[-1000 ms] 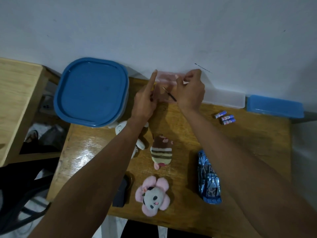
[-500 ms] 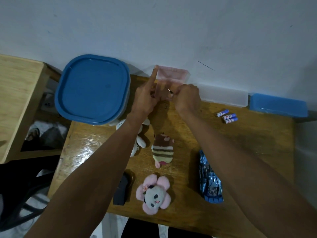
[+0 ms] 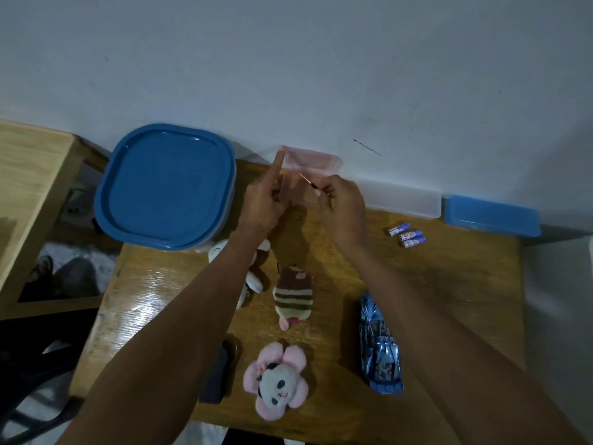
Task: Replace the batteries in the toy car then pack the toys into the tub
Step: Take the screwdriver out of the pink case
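A small pink translucent case (image 3: 309, 165) stands open at the back of the wooden table (image 3: 449, 284). My left hand (image 3: 263, 200) grips its left side, index finger up along the raised lid. My right hand (image 3: 341, 203) pinches a thin screwdriver (image 3: 309, 182) over the case. The blue toy car (image 3: 380, 345) lies near the front right. Three blue batteries (image 3: 406, 233) lie at the back right. The tub with a blue lid (image 3: 165, 184) stands at the back left. A pink panda plush (image 3: 277, 382), a striped plush (image 3: 293, 298) and a white plush (image 3: 253, 281) lie in the middle.
A clear plastic box (image 3: 398, 197) and a blue box (image 3: 491, 215) line the wall at the back right. A black object (image 3: 219, 370) lies near the front edge, by my left forearm. Another wooden table (image 3: 29, 175) stands to the left.
The pink case's lid has swung up. My right hand has drawn back from the case with the screwdriver pinched in its fingers. My left hand stays on the case.
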A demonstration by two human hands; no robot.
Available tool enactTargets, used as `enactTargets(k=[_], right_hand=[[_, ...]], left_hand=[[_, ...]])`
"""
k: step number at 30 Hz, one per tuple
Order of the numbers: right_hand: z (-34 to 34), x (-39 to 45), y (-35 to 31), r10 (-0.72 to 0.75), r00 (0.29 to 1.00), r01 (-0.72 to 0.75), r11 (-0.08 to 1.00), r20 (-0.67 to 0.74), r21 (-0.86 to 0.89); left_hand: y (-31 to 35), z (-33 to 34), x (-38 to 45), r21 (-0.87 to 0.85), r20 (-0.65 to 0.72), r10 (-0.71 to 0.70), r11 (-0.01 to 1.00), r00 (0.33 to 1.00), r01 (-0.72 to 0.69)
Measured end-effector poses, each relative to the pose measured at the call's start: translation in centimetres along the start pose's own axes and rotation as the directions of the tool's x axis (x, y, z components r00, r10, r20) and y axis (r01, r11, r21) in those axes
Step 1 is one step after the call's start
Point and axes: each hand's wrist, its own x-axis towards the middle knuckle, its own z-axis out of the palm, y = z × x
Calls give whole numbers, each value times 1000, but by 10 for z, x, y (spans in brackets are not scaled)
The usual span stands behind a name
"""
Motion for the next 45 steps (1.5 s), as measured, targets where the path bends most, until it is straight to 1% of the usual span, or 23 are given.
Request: enactTargets(k=[3, 5, 8, 11, 14, 18, 24, 28, 32, 37, 40, 42, 45], right_hand=[[-3, 3, 1, 26, 988, -13, 997, -155, 82], [-3, 12, 0, 51, 978, -37, 997, -202, 72], [1, 23, -1, 61, 986, -59, 998, -154, 19], [2, 18, 6, 68, 993, -72, 997, -92, -37], [8, 9, 13, 68, 996, -70, 997, -55, -38], [19, -2, 25, 114, 993, -114, 993, -6, -38], [21, -9, 22, 162, 987, -162, 987, -12, -14], [9, -7, 14, 192, 981, -192, 981, -6, 2], [-12, -11, 1, 239, 971, -236, 970, -33, 58], [-44, -35, -15, 247, 960, -234, 966, -128, 112], [-68, -59, -22, 262, 947, -239, 961, -183, 138], [-84, -76, -24, 286, 928, -253, 954, -238, 160], [-105, -105, -21, 341, 895, -292, 936, -289, 199]], left_hand=[[1, -1, -1, 27, 17, -50, 998, 999, 49], [3, -1, -2, 38, 18, -61, 997, 998, 60], [4, -3, -2, 27, -10, -56, 998, 998, 56], [7, 0, -5, 21, -10, -58, 998, 998, 58], [7, 0, -4, 44, -28, -67, 997, 997, 69], [10, 0, -4, 75, -14, -33, 997, 999, 34], [20, -5, -6, 139, 63, -51, 989, 997, 42], [32, -9, -6, 208, 133, -114, 974, 985, 85], [47, -14, -13, 290, 137, -153, 951, 979, 108], [78, -16, -33, 265, 154, -109, 962, 982, 65], [107, -10, -50, 209, 186, -44, 978, 982, 4], [130, -1, -66, 202, 221, 39, 976, 975, -85], [156, 16, -97, 248, 297, 144, 943, 944, -222]])
